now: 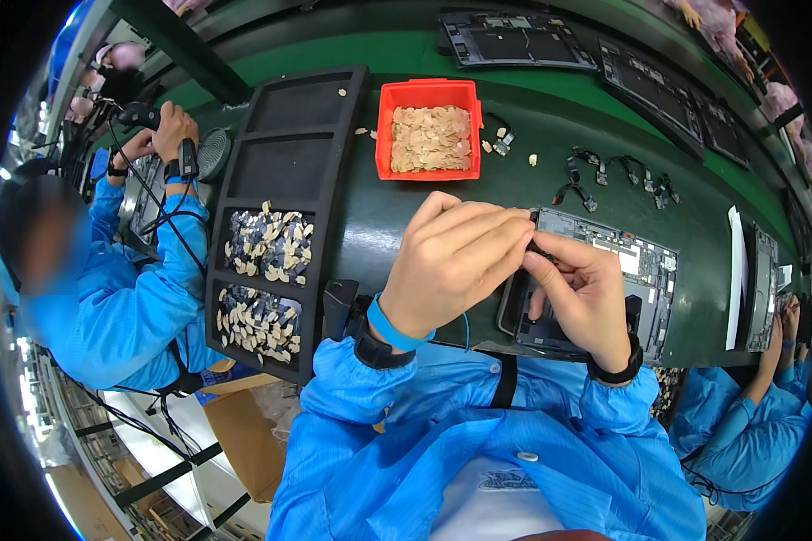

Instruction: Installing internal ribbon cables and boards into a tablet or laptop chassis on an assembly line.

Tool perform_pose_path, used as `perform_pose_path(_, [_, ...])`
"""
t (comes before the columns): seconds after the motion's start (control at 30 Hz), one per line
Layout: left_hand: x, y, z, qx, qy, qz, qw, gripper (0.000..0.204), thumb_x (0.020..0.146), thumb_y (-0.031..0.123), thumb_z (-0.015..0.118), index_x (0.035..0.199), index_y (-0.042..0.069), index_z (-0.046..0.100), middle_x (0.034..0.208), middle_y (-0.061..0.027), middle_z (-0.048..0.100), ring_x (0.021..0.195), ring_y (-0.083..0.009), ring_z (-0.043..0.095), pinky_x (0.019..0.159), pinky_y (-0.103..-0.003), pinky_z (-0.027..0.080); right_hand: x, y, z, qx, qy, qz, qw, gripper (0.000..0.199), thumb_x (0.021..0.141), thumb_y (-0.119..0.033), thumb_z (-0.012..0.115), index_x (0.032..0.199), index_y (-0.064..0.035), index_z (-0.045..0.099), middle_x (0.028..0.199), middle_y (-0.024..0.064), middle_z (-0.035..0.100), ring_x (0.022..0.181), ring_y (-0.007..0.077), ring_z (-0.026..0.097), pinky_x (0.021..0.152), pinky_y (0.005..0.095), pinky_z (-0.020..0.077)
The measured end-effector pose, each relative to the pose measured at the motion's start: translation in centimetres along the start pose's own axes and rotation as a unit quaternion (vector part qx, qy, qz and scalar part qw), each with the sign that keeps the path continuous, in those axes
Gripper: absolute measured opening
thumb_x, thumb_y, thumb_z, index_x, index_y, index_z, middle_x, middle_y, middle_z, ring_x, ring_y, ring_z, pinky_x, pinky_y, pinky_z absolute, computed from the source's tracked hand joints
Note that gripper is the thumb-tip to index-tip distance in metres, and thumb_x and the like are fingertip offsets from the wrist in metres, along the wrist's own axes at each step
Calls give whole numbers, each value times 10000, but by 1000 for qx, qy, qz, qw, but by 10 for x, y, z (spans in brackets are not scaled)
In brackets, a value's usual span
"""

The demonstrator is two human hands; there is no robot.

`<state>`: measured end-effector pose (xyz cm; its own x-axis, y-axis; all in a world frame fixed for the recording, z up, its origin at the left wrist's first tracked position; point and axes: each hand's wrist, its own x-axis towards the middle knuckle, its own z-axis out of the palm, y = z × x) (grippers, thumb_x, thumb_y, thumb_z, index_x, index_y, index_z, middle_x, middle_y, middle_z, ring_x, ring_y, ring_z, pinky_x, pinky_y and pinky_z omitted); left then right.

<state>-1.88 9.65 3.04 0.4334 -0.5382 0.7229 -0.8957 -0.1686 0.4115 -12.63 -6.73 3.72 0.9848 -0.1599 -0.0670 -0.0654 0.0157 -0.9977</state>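
My left hand (pixel 460 257) and my right hand (pixel 582 293) meet fingertip to fingertip above the near left part of an opened tablet-like device (pixel 657 270). Between the thumb and index finger of my right hand a small dark part (pixel 536 247) shows, mostly covered by fingers. The left fingers are pressed together at the same spot; what they pinch is hidden. Circuit boards and metal plates line the device's casing. Several small black flex-cable modules (pixel 592 168) lie on the green bench beyond it.
A red bin (pixel 384 144) holds many beige tabs. Left of it stands a black compartment tray (pixel 320 194) with small dark-and-beige pieces. More opened devices (pixel 514 43) line the far side. Co-workers in blue sit left (pixel 122 288) and right (pixel 740 424). White sheets (pixel 736 270) stand at right.
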Motion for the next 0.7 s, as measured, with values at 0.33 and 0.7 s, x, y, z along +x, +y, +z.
perform_pose_path(0.33, [27, -51, 4, 365, 138, -50, 919, 214, 998, 128, 647, 1030, -67, 728, 932, -188, 759, 873, -352, 743, 835, -399, 540, 16, 12, -3, -239, 195, -176, 935, 283, 958, 8, 671, 1227, -37, 744, 1100, 148, 765, 812, 171, 720, 713, 267, 562])
perform_pose_path(0.7, [20, 46, 31, -236, -144, -227, 934, 105, 938, 81, 705, 936, 18, 789, 766, -103, 749, 651, -202, 653, 715, -328, 448, -15, 14, -31, 132, 161, -102, 973, 250, 1013, -82, 675, 1223, 45, 721, 1105, 122, 768, 971, 123, 696, 879, 267, 569])
